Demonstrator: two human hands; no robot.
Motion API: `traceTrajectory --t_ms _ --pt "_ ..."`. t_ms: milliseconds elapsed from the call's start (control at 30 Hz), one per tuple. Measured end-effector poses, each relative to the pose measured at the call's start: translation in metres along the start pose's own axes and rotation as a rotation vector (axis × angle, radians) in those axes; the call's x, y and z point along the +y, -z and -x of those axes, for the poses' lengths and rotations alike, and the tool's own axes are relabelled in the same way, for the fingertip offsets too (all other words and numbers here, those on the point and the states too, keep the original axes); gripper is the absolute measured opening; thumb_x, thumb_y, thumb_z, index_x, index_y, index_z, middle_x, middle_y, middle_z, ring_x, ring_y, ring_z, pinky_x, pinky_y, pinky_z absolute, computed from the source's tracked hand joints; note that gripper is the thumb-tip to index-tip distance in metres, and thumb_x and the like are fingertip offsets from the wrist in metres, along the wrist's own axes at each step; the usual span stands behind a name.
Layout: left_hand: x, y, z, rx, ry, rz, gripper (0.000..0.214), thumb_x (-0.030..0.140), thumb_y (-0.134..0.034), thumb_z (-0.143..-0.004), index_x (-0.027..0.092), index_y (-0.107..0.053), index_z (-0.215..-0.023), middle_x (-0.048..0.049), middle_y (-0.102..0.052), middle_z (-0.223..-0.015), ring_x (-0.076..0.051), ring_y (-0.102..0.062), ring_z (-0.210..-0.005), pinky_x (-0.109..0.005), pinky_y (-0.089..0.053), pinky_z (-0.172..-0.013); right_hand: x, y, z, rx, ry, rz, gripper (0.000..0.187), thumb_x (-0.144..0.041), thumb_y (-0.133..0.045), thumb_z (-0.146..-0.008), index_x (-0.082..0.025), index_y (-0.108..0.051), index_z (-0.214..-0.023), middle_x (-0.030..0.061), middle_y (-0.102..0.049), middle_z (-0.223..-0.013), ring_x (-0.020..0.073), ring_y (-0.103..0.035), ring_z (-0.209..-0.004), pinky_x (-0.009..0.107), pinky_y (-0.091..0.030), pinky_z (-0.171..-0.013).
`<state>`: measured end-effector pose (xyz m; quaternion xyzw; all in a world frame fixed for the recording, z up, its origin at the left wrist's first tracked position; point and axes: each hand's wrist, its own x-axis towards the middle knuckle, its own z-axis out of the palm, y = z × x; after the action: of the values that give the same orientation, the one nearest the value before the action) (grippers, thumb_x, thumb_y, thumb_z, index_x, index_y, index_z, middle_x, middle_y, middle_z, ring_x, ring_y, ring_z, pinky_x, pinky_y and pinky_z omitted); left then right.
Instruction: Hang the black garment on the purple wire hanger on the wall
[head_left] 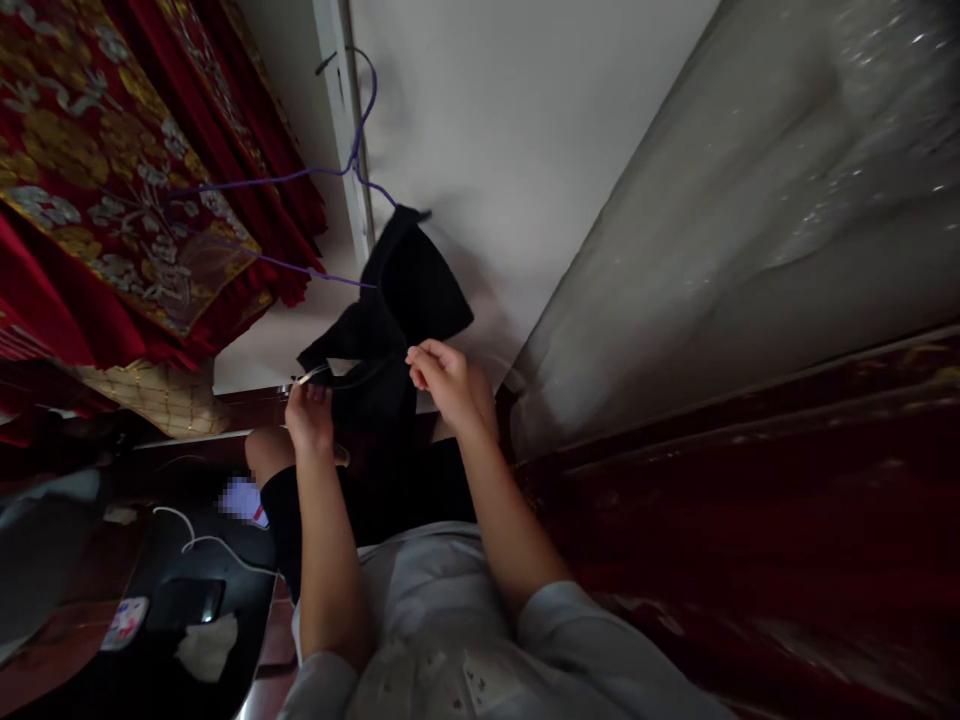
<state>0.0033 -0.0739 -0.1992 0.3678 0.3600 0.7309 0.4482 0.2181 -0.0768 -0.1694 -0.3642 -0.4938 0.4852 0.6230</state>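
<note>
A black garment (405, 300) hangs partly over a thin purple wire hanger (300, 175) hooked on a white door frame (346, 130). My left hand (309, 415) is closed in a pinch on the garment's lower left edge, where a pale strap or clip shows. My right hand (442, 380) is closed, fingers pinched on the garment's lower middle edge. Both hands are raised in front of me, about a hand's width apart.
A red and gold patterned cloth (112, 170) hangs at the upper left. A dark table (157, 600) at lower left carries a phone, a white cable and crumpled paper. A pale wall and dark red wooden furniture (750, 520) fill the right side.
</note>
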Motion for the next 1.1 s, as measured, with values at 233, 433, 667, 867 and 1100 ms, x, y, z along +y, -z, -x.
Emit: traceTrajectory --t_ms 233,433,667,867,1100 --pt "0.009 -0.047 0.025 -0.052 -0.041 0.031 0.025 0.038 -0.083 -0.081 0.019 -0.067 -0.085 -0.0017 -0.069 -0.089 -0.015 -0.067 -0.086 -0.026 -0.053 -0.082 0.008 0.019 0.006 -0.262 -0.098 0.296 0.063 -0.043 -0.088 -0.064 -0.022 -0.061 -0.117 0.0063 -0.071 -0.109 0.0208 -0.067 -0.101 0.034 -0.051 -0.089" --pt "0.019 -0.072 0.041 -0.227 -0.354 -0.436 0.019 0.039 -0.075 -0.089 0.021 -0.076 -0.093 -0.0086 -0.066 -0.108 -0.022 -0.062 -0.110 -0.033 -0.050 -0.096 0.010 -0.019 0.006 -0.420 0.032 0.377 0.034 -0.036 -0.059 -0.094 -0.024 -0.066 -0.126 0.0064 -0.072 -0.120 0.0243 -0.067 -0.109 0.040 -0.051 -0.099" --pt "0.013 -0.031 0.009 -0.505 -0.071 -0.549 0.052 0.062 -0.053 -0.099 0.026 -0.054 -0.137 -0.0097 -0.063 -0.130 -0.026 -0.059 -0.125 -0.037 -0.051 -0.102 -0.034 -0.013 -0.069 -0.541 0.296 0.658 0.021 -0.019 -0.061 -0.086 -0.019 -0.077 -0.100 0.0061 -0.077 -0.100 0.0252 -0.072 -0.098 0.037 -0.053 -0.092" --pt "0.027 -0.006 -0.005 -0.847 0.051 -1.059 0.046 0.060 -0.056 -0.097 0.016 -0.070 -0.105 -0.0086 -0.073 -0.101 -0.027 -0.068 -0.096 -0.036 -0.052 -0.088 -0.021 0.002 -0.148 -0.120 0.364 0.712 0.045 -0.017 -0.062 -0.082 -0.020 -0.068 -0.127 0.0076 -0.071 -0.126 0.0269 -0.066 -0.119 0.041 -0.049 -0.106" --pt "0.064 0.029 -0.038 -0.765 -0.143 -1.541 0.033 0.040 -0.045 -0.098 0.019 -0.068 -0.089 -0.0086 -0.069 -0.077 -0.024 -0.063 -0.075 -0.032 -0.045 -0.073 -0.025 0.047 -0.139 -0.050 0.312 0.984 0.015 -0.021 -0.057 -0.084 -0.021 -0.070 -0.092 0.0077 -0.072 -0.086 0.0281 -0.067 -0.089 0.038 -0.052 -0.083"
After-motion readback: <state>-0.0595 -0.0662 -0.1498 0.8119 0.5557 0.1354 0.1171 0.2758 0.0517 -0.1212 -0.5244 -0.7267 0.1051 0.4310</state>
